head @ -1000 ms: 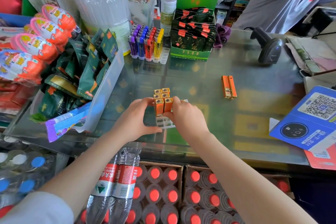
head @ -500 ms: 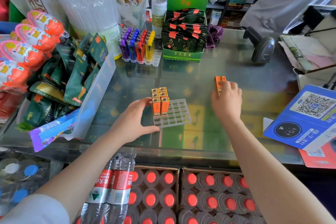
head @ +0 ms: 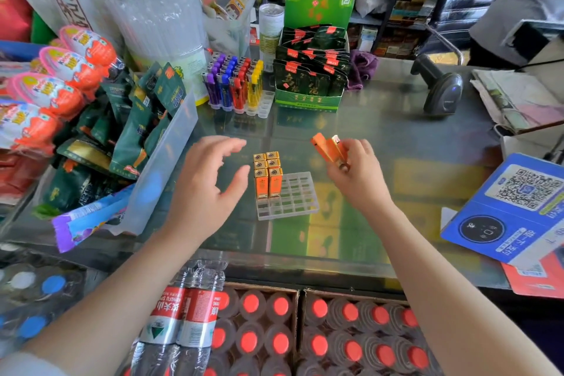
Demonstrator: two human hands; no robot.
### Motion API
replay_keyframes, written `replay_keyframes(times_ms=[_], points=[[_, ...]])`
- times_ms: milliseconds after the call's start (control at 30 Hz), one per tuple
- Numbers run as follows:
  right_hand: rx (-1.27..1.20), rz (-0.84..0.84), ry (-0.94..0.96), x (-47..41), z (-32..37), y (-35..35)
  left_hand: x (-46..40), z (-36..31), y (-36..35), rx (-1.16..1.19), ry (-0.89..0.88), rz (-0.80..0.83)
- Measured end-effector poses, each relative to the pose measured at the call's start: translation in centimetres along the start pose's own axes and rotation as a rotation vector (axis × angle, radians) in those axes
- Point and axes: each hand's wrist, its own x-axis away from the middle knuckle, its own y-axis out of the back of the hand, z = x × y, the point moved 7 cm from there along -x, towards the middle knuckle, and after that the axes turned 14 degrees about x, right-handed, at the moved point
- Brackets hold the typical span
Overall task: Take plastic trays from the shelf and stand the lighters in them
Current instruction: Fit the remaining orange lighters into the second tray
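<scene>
A clear plastic grid tray [head: 294, 198] lies on the glass counter [head: 396, 137]. Several orange lighters [head: 268, 175] stand upright in its left columns. My right hand [head: 355, 175] is raised just right of the tray and grips two orange lighters [head: 328, 148], tilted, their metal tops up. My left hand [head: 204, 189] hovers left of the tray with fingers spread, touching nothing. A second clear tray [head: 261, 107] at the back holds purple, blue, red and yellow lighters [head: 235, 82].
A clear bin of snack packets [head: 131, 131] crowds the left. A green display box [head: 308, 82] stands behind, a barcode scanner [head: 439, 88] and a blue QR sign [head: 512, 210] at the right. Bottled drinks [head: 274, 330] fill cartons below the counter. A person [head: 518, 0] stands at the far right.
My right hand reached right, picked the two orange lighters off the counter and brought them back toward the tray. My left hand let go of the tray and lifted, fingers spread.
</scene>
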Motion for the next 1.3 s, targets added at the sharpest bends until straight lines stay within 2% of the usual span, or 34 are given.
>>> replay_keyframes(times_ms=[100, 200, 367, 467, 533, 633, 767, 833, 1000, 1133, 1300], points=[[-0.159, -0.014, 0.255, 3.6, 4.1, 1.2, -1.2, -1.6, -1.2, 0.134, 0.140, 0.103], [-0.213, -0.059, 0.400, 5.9, 6.7, 1.5, -1.4, -2.4, -2.9, 0.233, 0.300, 0.224], [-0.218, -0.204, 0.505, 7.6, 8.3, 1.7, -0.3, -3.3, -2.3, 0.251, 0.276, 0.196], [-0.203, -0.190, 0.558, 7.9, 8.8, 1.3, 0.4, -3.4, -1.2, 0.301, 0.241, 0.136], [-0.235, -0.100, 0.511, 7.9, 8.6, 0.8, 0.9, -3.7, -0.4, 0.260, 0.187, 0.107], [-0.343, 0.013, 0.295, 7.2, 7.1, 0.0, 1.5, -3.4, 0.4, 0.108, 0.106, 0.133], [-0.760, 0.187, -0.066, 6.4, 5.6, -1.5, 2.2, -1.0, 0.2, -0.032, 0.130, 0.213], [-0.932, 0.248, -0.180, 6.3, 5.4, -2.2, 2.5, 0.0, -0.2, -0.039, 0.150, 0.231], [-1.047, 0.162, -0.239, 5.9, 5.1, -1.8, 2.5, 0.3, -0.6, -0.059, 0.177, 0.156], [-0.877, 0.021, -0.201, 5.5, 4.4, -0.8, 1.7, -0.8, -1.4, -0.059, 0.078, 0.193], [-0.755, 0.009, -0.135, 5.5, 5.1, -0.8, 1.1, -0.7, -2.5, -0.128, -0.015, 0.247]])
